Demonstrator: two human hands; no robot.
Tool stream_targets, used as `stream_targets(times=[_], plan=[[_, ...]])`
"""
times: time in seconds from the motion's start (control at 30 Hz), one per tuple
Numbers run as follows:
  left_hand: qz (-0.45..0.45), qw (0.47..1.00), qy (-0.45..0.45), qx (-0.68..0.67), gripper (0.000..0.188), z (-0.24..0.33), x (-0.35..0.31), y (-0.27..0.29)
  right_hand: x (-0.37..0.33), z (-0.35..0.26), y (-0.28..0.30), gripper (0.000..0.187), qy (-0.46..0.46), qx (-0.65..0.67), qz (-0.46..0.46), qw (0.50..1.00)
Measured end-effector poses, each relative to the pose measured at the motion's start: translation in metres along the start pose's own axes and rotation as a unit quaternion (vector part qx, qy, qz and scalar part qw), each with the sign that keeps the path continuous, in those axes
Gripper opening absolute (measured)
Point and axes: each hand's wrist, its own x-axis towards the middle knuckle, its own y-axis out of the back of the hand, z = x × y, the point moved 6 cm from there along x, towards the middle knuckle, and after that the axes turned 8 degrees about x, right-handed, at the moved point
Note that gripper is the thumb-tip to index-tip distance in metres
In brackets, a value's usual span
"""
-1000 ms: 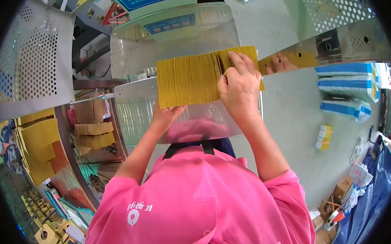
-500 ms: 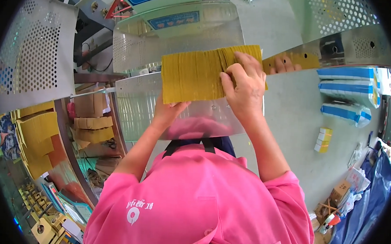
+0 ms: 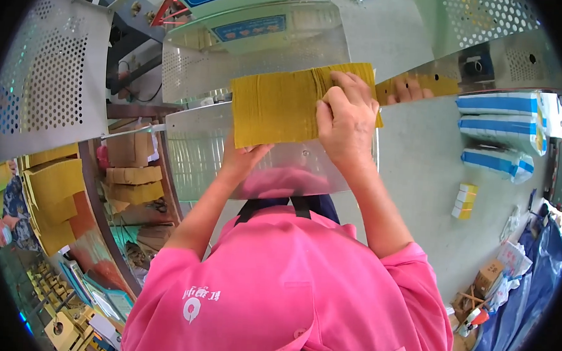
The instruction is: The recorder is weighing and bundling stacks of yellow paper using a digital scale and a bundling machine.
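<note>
A thick stack of yellow paper sheets (image 3: 275,108) spans both hands above a shiny metal tray (image 3: 200,149); its upper side shows fine lines like sheet edges, with a small gap right of the middle. My left hand (image 3: 245,159) grips the stack's near left corner from below, most of its fingers hidden under it. Over the right part lies my right hand (image 3: 349,119), fingers bent and pressed on the sheets, thumb beside the gap. Whether the stack touches the metal below cannot be made out.
Perforated metal panels stand at left (image 3: 51,68) and upper right (image 3: 486,24). A polished metal rail (image 3: 438,79) runs off to the right. Yellow sheets (image 3: 54,189) lie on a shelf at left. Blue-and-white packs (image 3: 496,123) and a small yellow-white bundle (image 3: 464,201) rest on the floor. A person's patterned sleeve shows far left.
The sheet edges under my right hand lie closer together, and the gap has narrowed. My right hand has shifted slightly, its fingers more curled. My left hand keeps its place.
</note>
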Motion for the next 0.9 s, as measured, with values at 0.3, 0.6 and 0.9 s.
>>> stream_targets(times=[0.3, 0.6, 0.9], plan=[[-0.02, 0.988, -0.043, 0.146, 0.031, 0.009, 0.007, 0.002, -0.089, 0.078, 0.057, 0.024, -0.146, 0.224, 0.084, 0.96], [0.0, 0.999, -0.044, -0.001, 0.036, 0.006, 0.027, 0.012, -0.081, 0.118, -0.015, 0.033, -0.251, 0.38, -0.026, 0.89], [-0.07, 0.969, 0.192, 0.142, 0.062, 0.026, 0.021, 0.043, -0.056, 0.094, -0.019, 0.049, -0.281, 0.248, -0.198, 0.906]])
